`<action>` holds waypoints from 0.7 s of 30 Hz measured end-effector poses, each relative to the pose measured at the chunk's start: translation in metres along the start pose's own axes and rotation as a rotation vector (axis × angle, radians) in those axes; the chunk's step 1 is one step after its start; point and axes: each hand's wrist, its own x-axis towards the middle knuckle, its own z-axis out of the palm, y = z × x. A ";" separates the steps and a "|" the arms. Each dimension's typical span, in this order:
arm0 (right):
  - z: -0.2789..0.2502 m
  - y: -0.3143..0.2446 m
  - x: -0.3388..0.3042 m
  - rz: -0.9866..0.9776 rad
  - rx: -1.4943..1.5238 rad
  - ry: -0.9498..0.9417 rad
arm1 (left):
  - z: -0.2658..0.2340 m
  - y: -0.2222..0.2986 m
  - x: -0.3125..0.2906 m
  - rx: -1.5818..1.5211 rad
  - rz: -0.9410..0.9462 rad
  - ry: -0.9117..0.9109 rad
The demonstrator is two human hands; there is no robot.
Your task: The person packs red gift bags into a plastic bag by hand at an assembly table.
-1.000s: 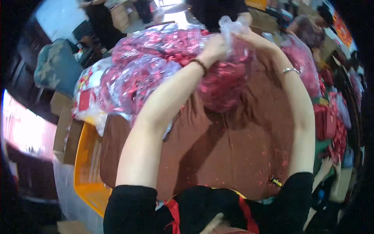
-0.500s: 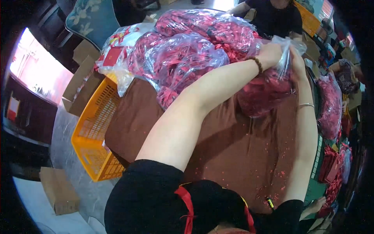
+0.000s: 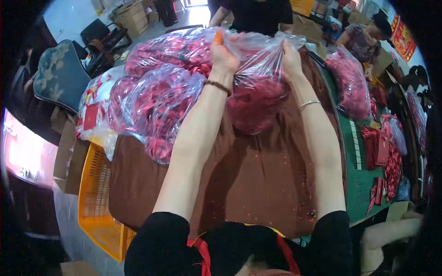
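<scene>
Pinching the gathered neck of a clear plastic bag (image 3: 258, 92) of red pieces, the left hand (image 3: 224, 56) and right hand (image 3: 291, 62), both clamped on the film, held it above the brown table (image 3: 258, 184), seemingly soft, saggy and slippery, best gripped at the neck.
</scene>
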 end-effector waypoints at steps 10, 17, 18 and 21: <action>-0.003 -0.015 -0.004 -0.227 -0.429 0.047 | 0.040 -0.012 -0.007 0.529 0.200 0.151; 0.043 -0.075 -0.053 -0.212 -0.357 -0.039 | 0.064 0.008 -0.051 0.386 0.296 0.194; 0.057 -0.083 -0.062 -0.221 -0.260 -0.013 | 0.071 0.016 -0.059 0.400 0.313 0.202; 0.052 -0.101 -0.068 -0.162 -0.473 -0.037 | 0.102 0.024 -0.094 0.431 0.265 0.229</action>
